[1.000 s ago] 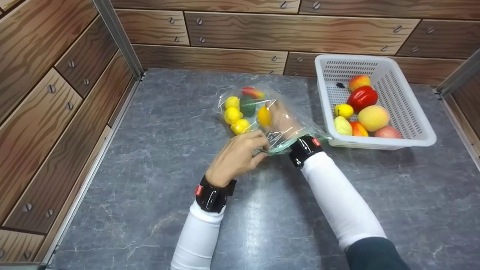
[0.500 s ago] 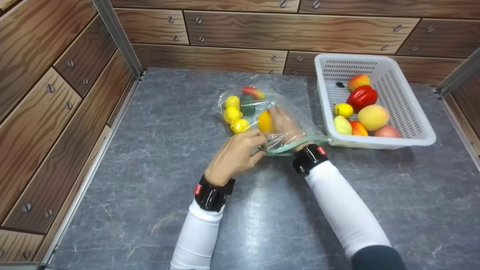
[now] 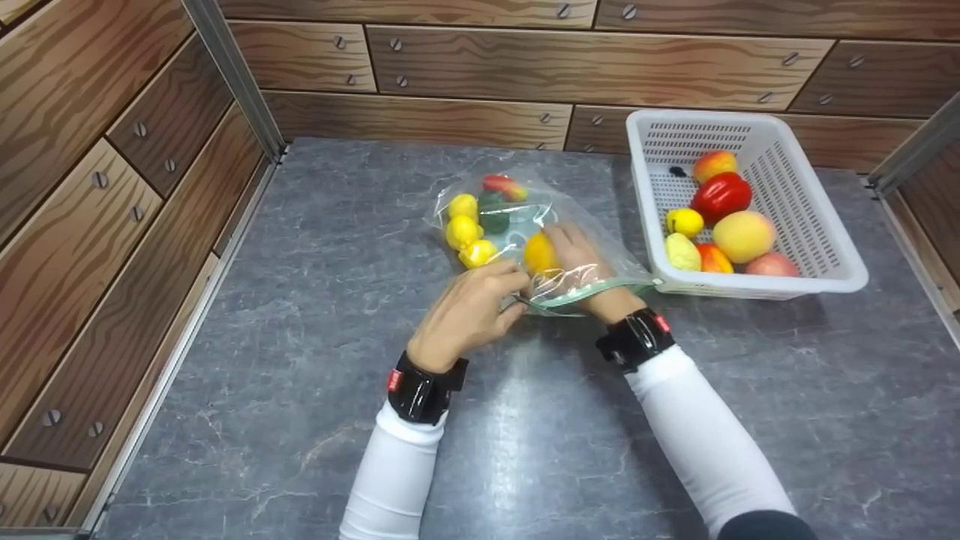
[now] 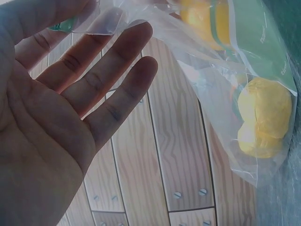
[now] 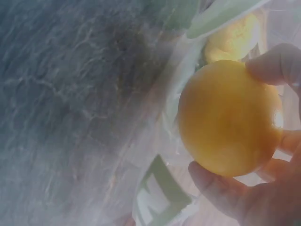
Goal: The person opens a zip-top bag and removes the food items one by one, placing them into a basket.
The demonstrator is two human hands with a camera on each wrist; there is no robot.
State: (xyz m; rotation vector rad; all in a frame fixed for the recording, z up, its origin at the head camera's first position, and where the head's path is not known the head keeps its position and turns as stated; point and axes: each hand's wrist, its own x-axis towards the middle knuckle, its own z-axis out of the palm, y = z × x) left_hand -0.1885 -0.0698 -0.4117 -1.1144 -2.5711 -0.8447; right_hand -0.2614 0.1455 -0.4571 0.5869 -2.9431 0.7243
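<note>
A clear zip bag (image 3: 559, 201) with a green-edged mouth lies mid-table, its opening towards me. My left hand (image 3: 469, 311) pinches the mouth's left edge between thumb and forefinger; the other fingers spread loosely in the left wrist view. Inside the bag, my right hand (image 3: 581, 259) grips an orange (image 5: 230, 117), thumb and fingers around its sides. Its wrist is outside the mouth. Further in are several yellow lemons (image 3: 463, 231) along the left side, a dark green rounded thing (image 3: 493, 212), and a red-and-yellow fruit (image 3: 504, 186) at the far end.
A white perforated basket (image 3: 817, 217) stands at the back right, close to the bag's right corner. It holds a red bell pepper (image 3: 721, 195), a large yellow-orange fruit (image 3: 744, 236), a pear (image 3: 682, 253) and other fruit. Wood-patterned walls (image 3: 465, 67) border the grey marbled table (image 3: 300, 315).
My right hand has drawn back towards me and slightly right, bringing the orange nearer the bag's mouth; its wrist has come out of the opening. The left hand has stayed at the bag's edge.
</note>
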